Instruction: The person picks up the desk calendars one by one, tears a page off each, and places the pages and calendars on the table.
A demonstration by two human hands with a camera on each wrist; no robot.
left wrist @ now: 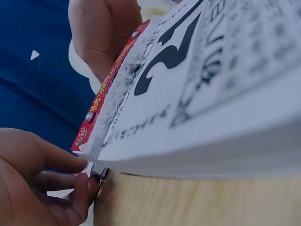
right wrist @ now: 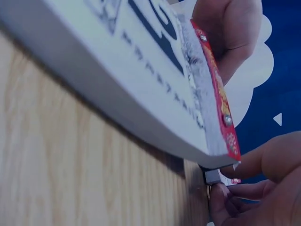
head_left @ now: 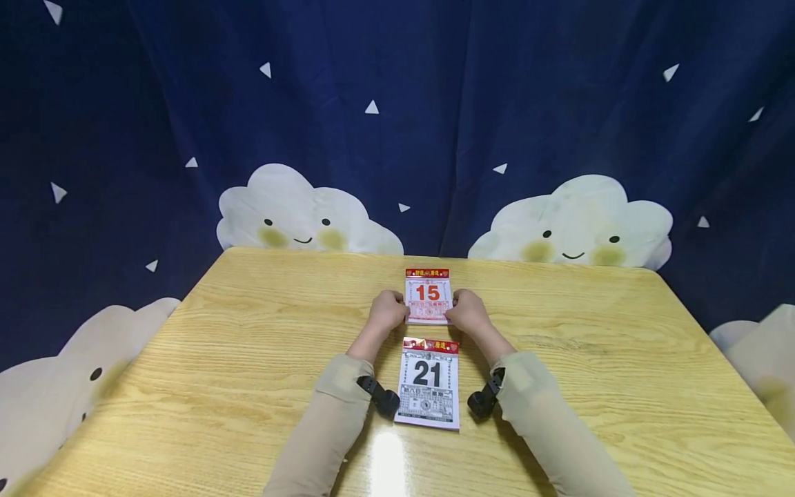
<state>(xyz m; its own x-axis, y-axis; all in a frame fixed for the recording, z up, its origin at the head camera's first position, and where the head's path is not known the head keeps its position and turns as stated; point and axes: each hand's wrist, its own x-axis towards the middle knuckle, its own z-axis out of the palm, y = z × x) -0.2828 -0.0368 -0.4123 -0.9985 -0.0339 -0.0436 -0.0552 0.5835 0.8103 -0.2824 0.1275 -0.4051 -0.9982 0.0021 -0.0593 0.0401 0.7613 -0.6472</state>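
Two paper tear-off calendars lie in line on a wooden table in the head view. The farther, smaller calendar [head_left: 428,293] has a red header and a red 15. My left hand [head_left: 388,309] pinches its left side, and my right hand [head_left: 468,310] pinches its right side. Nearer, between my forearms, is a larger calendar [head_left: 427,386] with a black 21. This larger calendar [left wrist: 155,108] fills much of the left wrist view, its red strip and torn paper stubs showing. Beyond its corner, my right hand's fingers [right wrist: 268,183] grip the small calendar's edge, mostly hidden there.
The wooden table [head_left: 248,331] extends to both sides and ends at a back edge behind the small calendar. A dark blue curtain [head_left: 397,138] with white clouds and triangles hangs behind it. Black wrist cameras [head_left: 380,398] sit beside the larger calendar.
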